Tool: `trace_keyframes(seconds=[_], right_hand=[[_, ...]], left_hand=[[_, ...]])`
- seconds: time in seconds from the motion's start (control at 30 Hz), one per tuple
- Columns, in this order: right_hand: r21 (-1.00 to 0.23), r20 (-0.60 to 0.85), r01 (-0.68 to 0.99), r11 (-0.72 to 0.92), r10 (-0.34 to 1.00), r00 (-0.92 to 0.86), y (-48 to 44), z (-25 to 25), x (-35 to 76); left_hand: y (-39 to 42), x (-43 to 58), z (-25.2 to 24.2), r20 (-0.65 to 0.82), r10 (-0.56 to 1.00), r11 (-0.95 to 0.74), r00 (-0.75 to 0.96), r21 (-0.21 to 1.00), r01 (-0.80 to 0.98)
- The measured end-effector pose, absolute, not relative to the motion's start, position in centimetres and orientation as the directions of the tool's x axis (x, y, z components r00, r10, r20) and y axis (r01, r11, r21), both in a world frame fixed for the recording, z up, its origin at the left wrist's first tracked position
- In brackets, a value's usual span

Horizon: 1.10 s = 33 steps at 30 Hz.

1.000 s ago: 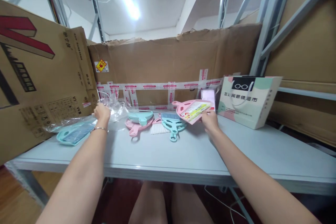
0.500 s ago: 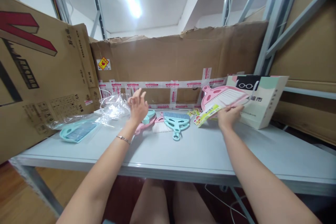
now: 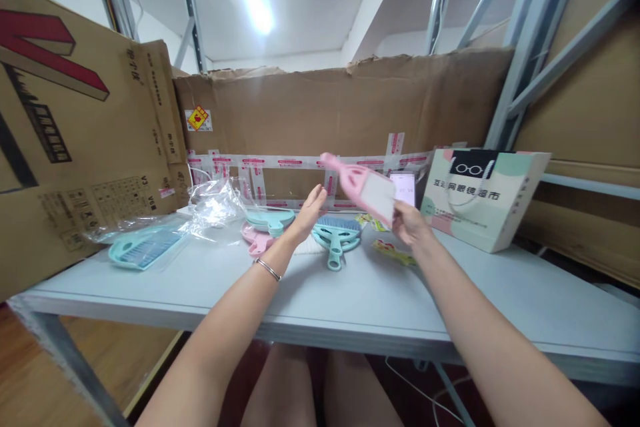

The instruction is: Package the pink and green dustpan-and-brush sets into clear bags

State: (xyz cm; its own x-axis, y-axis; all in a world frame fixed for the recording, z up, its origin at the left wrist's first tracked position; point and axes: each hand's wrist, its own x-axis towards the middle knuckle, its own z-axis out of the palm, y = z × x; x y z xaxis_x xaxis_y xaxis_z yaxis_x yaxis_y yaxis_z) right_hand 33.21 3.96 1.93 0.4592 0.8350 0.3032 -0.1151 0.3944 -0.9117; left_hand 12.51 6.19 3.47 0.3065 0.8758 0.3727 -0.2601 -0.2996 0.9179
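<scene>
Right hand (image 3: 411, 225) grips the pink dustpan (image 3: 367, 190) by its wide end, lifted clear of the table (image 3: 350, 293). Its long axis slants up and to the left, and the handle tip is just beside the left hand (image 3: 307, 212), which is the nearer hand to it: open, fingers spread, holding nothing. Far left, a clear plastic sleeve (image 3: 165, 235) holds a teal dustpan (image 3: 143, 248). Paper bag (image 3: 480, 197) at right, contents hidden.

The pink dustpan (image 3: 367, 192) is small and plastic, with a short rounded handle. It is held clear above the tabletop (image 3: 350, 293), tilted, with the handle pointing up and left. The right grip (image 3: 410, 223) clasps its wide lower end. The left grip (image 3: 307, 210), fingers spread, is just beside the handle without touching it.
</scene>
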Motion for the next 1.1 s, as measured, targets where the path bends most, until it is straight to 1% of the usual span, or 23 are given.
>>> trace_keyframes(seconds=[0.07, 0.13, 0.2, 0.23, 0.27, 0.3, 0.33, 0.37, 0.4, 0.43, 0.5, 0.53, 0.57, 0.63, 0.7, 0.77, 0.8, 0.83, 0.9, 0.93, 1.0, 1.03, 1.1], right_hand=[[-0.934, 0.293, -0.097, 0.344, 0.894, 0.339, 3.7, 1.4, 31.2], [-0.947, 0.287, -0.068, 0.315, 0.920, 0.267, 3.3, 1.2, 29.6], [-0.943, 0.306, -0.041, 0.330, 0.909, 0.284, 2.8, 1.6, 28.4], [-0.924, 0.365, 0.013, 0.382, 0.872, 0.326, 2.4, 2.0, 27.9], [-0.883, 0.465, 0.118, 0.454, 0.811, 0.356, 2.0, 2.5, 27.5], [-0.809, 0.588, 0.268, 0.523, 0.731, 0.346, 1.5, 3.0, 27.0], [-0.699, 0.704, 0.434, 0.568, 0.651, 0.282, 1.0, 3.4, 26.6], [-0.571, 0.785, 0.578, 0.583, 0.593, 0.178, 0.6, 3.8, 26.1], [-0.455, 0.817, 0.677, 0.579, 0.573, 0.059, 0.2, 4.1, 25.6], [-0.378, 0.809, 0.727, 0.573, 0.587, -0.042, 0.0, 4.3, 25.2], [-0.316, 0.775, 0.754, 0.576, 0.615, -0.145, -0.1, 4.4, 24.8], [-0.313, 0.780, 0.749, 0.584, 0.608, -0.148, 0.0, 4.4, 25.0], [-0.321, 0.802, 0.738, 0.594, 0.584, -0.121, 0.3, 4.4, 25.4], [-0.360, 0.861, 0.714, 0.601, 0.508, 0.007, 1.1, 4.5, 26.7], [-0.393, 0.887, 0.715, 0.578, 0.445, 0.127, 2.4, 4.5, 28.2], [-0.371, 0.890, 0.759, 0.535, 0.439, 0.125, 4.0, 4.4, 29.2], [-0.333, 0.884, 0.777, 0.534, 0.464, 0.060, 4.8, 4.2, 29.5], [-0.289, 0.860, 0.777, 0.560, 0.508, -0.046, 5.5, 4.0, 29.5], [-0.263, 0.721, 0.716, 0.646, 0.625, -0.299, 6.8, 3.1, 29.2], [-0.292, 0.628, 0.678, 0.675, 0.670, -0.396, 7.2, 2.6, 28.9], [-0.380, 0.486, 0.636, 0.672, 0.730, -0.481, 7.8, 1.3, 28.3], [-0.414, 0.453, 0.630, 0.657, 0.749, -0.483, 7.9, 0.7, 28.1], [-0.458, 0.442, 0.619, 0.638, 0.767, -0.465, 7.8, -0.3, 27.8]], left_hand=[[5.9, 11.5, 3.8, 0.377, 0.846, -0.194, 0.376, 0.876, -0.442], [5.4, 10.1, 4.2, 0.449, 0.800, -0.183, 0.397, 0.814, -0.551], [4.9, 8.7, 4.7, 0.514, 0.767, -0.235, 0.384, 0.782, -0.578], [4.6, 8.2, 4.9, 0.535, 0.752, -0.264, 0.386, 0.780, -0.567], [4.3, 7.9, 5.0, 0.550, 0.736, -0.289, 0.396, 0.783, -0.550], [3.9, 7.8, 5.1, 0.562, 0.717, -0.310, 0.413, 0.787, -0.533], [3.6, 7.9, 5.2, 0.573, 0.694, -0.326, 0.436, 0.790, -0.520], [3.3, 8.0, 5.2, 0.580, 0.669, -0.336, 0.466, 0.794, -0.506], [3.1, 8.2, 5.2, 0.583, 0.645, -0.348, 0.495, 0.800, -0.489], [2.9, 8.4, 5.2, 0.578, 0.622, -0.361, 0.528, 0.810, -0.462], [3.0, 8.2, 5.4, 0.571, 0.611, -0.410, 0.548, 0.820, -0.399], [3.2, 7.9, 5.6, 0.589, 0.629, -0.448, 0.507, 0.808, -0.382], [3.7, 7.3, 5.9, 0.624, 0.657, -0.493, 0.423, 0.780, -0.385], [4.8, 5.6, 6.5, 0.700, 0.699, -0.590, 0.146, 0.680, -0.434], [5.9, 3.8, 7.0, 0.701, 0.703, -0.658, -0.120, 0.576, -0.486], [6.7, 2.4, 7.3, 0.659, 0.698, -0.692, -0.282, 0.519, -0.501], [6.9, 2.0, 7.4, 0.637, 0.694, -0.705, -0.335, 0.505, -0.498], [7.1, 1.8, 7.3, 0.619, 0.689, -0.715, -0.377, 0.496, -0.493], [7.1, 1.7, 7.2, 0.588, 0.689, -0.720, -0.423, 0.488, -0.494], [7.1, 1.8, 7.1, 0.575, 0.695, -0.715, -0.433, 0.485, -0.505], [7.1, 1.9, 7.1, 0.552, 0.714, -0.695, -0.431, 0.482, -0.534], [7.0, 2.0, 7.1, 0.543, 0.730, -0.677, -0.416, 0.488, -0.550], [6.7, 2.1, 7.2, 0.526, 0.782, -0.609, -0.333, 0.536, -0.585]])
